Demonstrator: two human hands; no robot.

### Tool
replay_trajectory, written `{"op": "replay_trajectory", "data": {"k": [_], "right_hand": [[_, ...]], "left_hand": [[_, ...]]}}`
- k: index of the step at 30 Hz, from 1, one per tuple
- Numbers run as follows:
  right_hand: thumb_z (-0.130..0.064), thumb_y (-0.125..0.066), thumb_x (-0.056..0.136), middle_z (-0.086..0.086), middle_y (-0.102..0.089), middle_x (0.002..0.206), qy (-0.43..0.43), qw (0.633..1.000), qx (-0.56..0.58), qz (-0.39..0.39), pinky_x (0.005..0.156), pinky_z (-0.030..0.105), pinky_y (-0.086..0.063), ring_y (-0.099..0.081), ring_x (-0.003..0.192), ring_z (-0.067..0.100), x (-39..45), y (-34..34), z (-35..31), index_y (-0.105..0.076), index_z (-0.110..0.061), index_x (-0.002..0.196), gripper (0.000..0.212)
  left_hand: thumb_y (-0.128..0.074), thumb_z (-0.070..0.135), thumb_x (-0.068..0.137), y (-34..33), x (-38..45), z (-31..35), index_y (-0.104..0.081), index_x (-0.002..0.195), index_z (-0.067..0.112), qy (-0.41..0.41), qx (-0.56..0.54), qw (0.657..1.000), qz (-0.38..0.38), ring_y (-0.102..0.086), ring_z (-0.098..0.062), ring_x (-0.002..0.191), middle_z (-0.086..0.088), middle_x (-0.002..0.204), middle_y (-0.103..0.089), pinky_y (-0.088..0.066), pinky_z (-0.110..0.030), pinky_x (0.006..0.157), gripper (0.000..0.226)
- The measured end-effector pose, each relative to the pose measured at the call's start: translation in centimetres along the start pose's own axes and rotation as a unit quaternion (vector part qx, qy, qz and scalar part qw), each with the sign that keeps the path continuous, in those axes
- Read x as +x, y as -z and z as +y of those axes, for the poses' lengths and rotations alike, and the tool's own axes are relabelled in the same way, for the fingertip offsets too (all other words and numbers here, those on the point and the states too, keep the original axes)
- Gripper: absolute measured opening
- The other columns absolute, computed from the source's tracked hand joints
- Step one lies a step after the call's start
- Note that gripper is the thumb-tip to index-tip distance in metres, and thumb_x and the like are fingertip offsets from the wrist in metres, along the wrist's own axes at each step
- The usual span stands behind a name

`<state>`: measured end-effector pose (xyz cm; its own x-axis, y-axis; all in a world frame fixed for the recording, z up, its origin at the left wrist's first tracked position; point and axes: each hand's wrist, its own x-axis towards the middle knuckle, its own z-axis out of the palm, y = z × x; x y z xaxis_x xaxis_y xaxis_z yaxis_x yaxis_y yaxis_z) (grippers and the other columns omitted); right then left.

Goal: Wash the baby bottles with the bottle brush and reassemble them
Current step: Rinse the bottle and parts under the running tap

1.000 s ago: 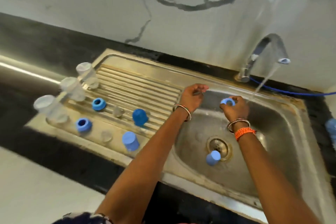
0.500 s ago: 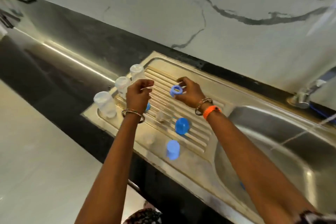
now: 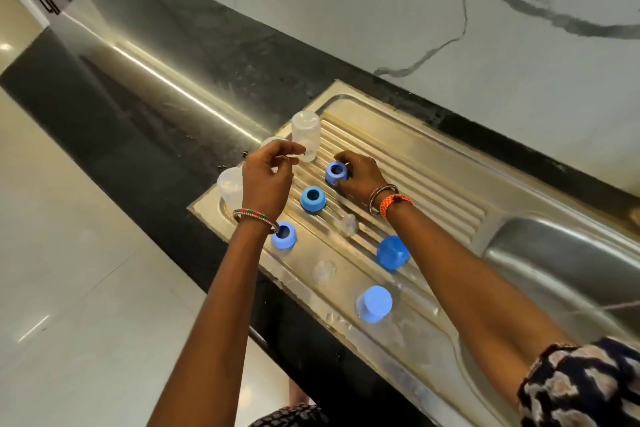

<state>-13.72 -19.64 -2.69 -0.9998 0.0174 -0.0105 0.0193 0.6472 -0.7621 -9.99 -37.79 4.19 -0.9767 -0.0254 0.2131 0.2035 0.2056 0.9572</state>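
The right hand (image 3: 360, 177) sets a blue collar ring (image 3: 336, 173) on the draining board (image 3: 433, 184), fingers curled around it. The left hand (image 3: 266, 177) pinches something small and clear beside the bottles (image 3: 304, 133). Next, I think, the ring must be released.

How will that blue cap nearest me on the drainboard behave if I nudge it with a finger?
The blue cap looks like small hollow plastic, so probably light and stiff. It stands on the wet-looking steel drainboard, on the smooth strip outside the ribs, so it would likely slide. Pushed high on its side, it might tip and then roll, being round.
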Motion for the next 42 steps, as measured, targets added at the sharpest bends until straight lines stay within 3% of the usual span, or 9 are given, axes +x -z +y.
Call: {"op": "replay_trajectory", "data": {"k": [4,11,16,20,23,28,31,34,42], "right_hand": [[-0.01,-0.079,0.068,0.014,-0.054,0.128,-0.004,1.0,-0.016,-0.016,0.096,0.031,-0.041,-0.05,0.117,0.024,-0.3,1.4,-0.2,-0.045,-0.012,0.134,0.074],[-0.001,-0.067,0.079,0.002,-0.062,0.101,-0.08,0.98,0.056,0.175,0.076,0.005,-0.042,-0.057,0.091,0.011,-9.9,13.7,5.8,-0.063,-0.007,0.111,0.033],[-0.001,-0.063,0.083,0.015,-0.07,0.092,-0.313,0.92,-0.002,0.237,0.078,0.033,-0.047,-0.06,0.083,0.021,-23.3,18.8,19.2,-0.069,-0.009,0.09,0.013],[0.003,-0.058,0.079,0.001,-0.063,0.081,-0.392,0.902,-0.026,0.181,0.074,0.023,-0.041,-0.056,0.079,0.016,-28.8,17.7,25.6,-0.072,-0.015,0.087,0.024],[-0.01,-0.073,0.077,0.002,-0.059,0.087,-0.361,0.928,-0.001,0.09,0.077,0.023,-0.041,-0.054,0.081,0.013,-28.5,15.2,27.0,-0.069,-0.017,0.102,0.026],[-0.018,-0.067,0.083,0.015,-0.058,0.12,-0.274,0.954,-0.102,-0.073,0.095,0.031,-0.039,-0.054,0.112,0.029,-25.9,10.3,27.8,-0.06,-0.016,0.124,0.042],[-0.008,-0.068,0.08,0.017,-0.07,0.101,-0.326,0.94,0.007,0.103,0.093,0.031,-0.047,-0.065,0.097,0.028,-25.7,10.6,28.1,-0.072,-0.008,0.104,0.024],[-0.003,-0.07,0.076,0.011,-0.07,0.077,-0.374,0.832,0.228,0.34,0.086,0.046,-0.053,-0.065,0.078,0.026,-25.8,15.6,26.9,-0.07,-0.018,0.078,0.015],[-0.002,-0.061,0.088,0.006,-0.068,0.075,-0.252,0.762,0.461,0.379,0.057,0.024,-0.056,-0.065,0.062,0.015,-27.6,25.9,21.2,-0.066,-0.009,0.087,0.009]], "left_hand": [[-0.042,-0.012,0.084,-1.5,0.0,-0.5,-0.064,0.083,0.027,0.025,0.007,1.0,-0.015,-0.066,-0.018,0.089,0.0,0.093,-0.069,-0.054,-0.034,0.079,0.044],[-0.045,0.01,0.07,-11.5,-2.1,1.7,-0.063,0.078,0.03,0.029,-0.034,0.986,-0.161,-0.064,-0.012,0.081,0.018,0.08,-0.067,-0.051,-0.035,0.073,0.028],[-0.048,-0.007,0.079,-24.5,-8.1,3.5,-0.066,0.089,0.01,0.003,-0.058,0.941,-0.333,-0.06,0.011,0.068,0.004,0.084,-0.066,-0.047,-0.014,0.062,0.026],[-0.048,-0.017,0.083,-32.4,-13.0,1.2,-0.065,0.096,-0.001,0.056,-0.007,0.9,-0.432,-0.062,0.006,0.07,-0.013,0.098,-0.067,-0.051,-0.023,0.069,0.027],[-0.047,-0.017,0.08,-35.9,-15.6,-1.7,-0.068,0.094,-0.003,0.104,0.084,0.886,-0.445,-0.066,-0.028,0.091,-0.019,0.102,-0.069,-0.053,-0.039,0.084,0.029],[-0.041,-0.018,0.08,-37.8,-16.4,-3.9,-0.067,0.099,-0.003,0.16,0.154,0.866,-0.448,-0.056,-0.018,0.084,-0.011,0.092,-0.063,-0.051,-0.035,0.081,0.036],[-0.045,-0.009,0.084,-38.7,-15.9,-4.3,-0.068,0.099,-0.001,0.152,0.197,0.868,-0.429,-0.062,-0.024,0.086,-0.013,0.096,-0.067,-0.053,-0.037,0.084,0.029],[-0.054,0.012,0.091,-40.2,-16.1,-2.8,-0.067,0.092,-0.002,0.127,0.211,0.857,-0.452,-0.063,-0.042,0.094,-0.029,0.097,-0.065,-0.053,-0.047,0.083,0.019],[-0.057,0.024,0.094,-43.8,-17.3,6.6,-0.061,0.078,0.014,0.106,0.017,0.879,-0.465,-0.06,-0.015,0.064,-0.005,0.073,-0.064,-0.055,-0.028,0.064,0.019]]}}
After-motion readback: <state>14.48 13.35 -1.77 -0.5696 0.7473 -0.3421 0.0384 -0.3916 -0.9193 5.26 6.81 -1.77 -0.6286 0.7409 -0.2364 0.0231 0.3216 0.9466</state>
